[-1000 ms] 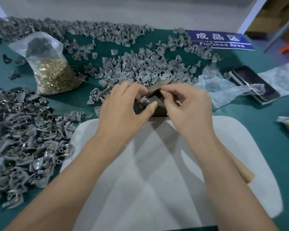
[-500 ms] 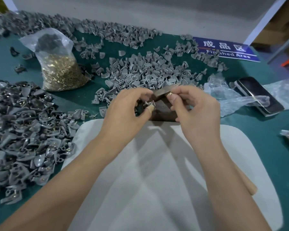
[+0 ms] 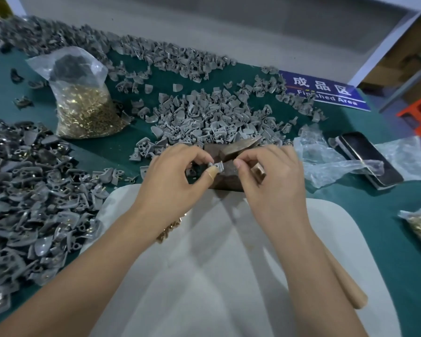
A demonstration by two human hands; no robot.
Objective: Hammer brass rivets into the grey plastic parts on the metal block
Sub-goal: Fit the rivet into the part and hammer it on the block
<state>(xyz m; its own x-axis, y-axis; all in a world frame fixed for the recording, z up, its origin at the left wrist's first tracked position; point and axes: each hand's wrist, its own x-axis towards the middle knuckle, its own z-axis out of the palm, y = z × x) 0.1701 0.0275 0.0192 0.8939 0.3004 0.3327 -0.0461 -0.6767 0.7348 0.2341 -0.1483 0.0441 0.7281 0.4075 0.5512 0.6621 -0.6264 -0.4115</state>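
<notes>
- Far left, a dark heap of grey parts [image 3: 22, 190] runs right off the frame's left edge and crowds the white pad [image 3: 204, 276], touching its left rim.
- Behind it, a clear bag of brass rivets [image 3: 83, 110] sits upright on the green table [image 3: 374, 227], with open green around its base.
- Centre now: the left hand [image 3: 170, 181] is curled, thumb and fingertips pinching one grey plastic part [image 3: 216, 165] right over the metal block [image 3: 229, 176].
- That block sits just beyond the pad's far edge, the hammer head [image 3: 238, 148] lying on top of it.
- The right hand [image 3: 270, 181] is curled too, fingertips pinched at the part's right side; whether it holds a rivet, cannot tell.
- Behind the block, the lighter pile of grey pieces [image 3: 204, 117] presses right up to it.
- A wooden handle [image 3: 345, 285] pokes out under the right forearm, across the pad's right side.
- Right of the hands: crumpled plastic film [image 3: 326, 164], then a phone [image 3: 370, 159] near the edge.
- The blue sign [image 3: 326, 91] reads "成品区" and "Finished Area", partly covered.
- A grey wall stands behind the table.
</notes>
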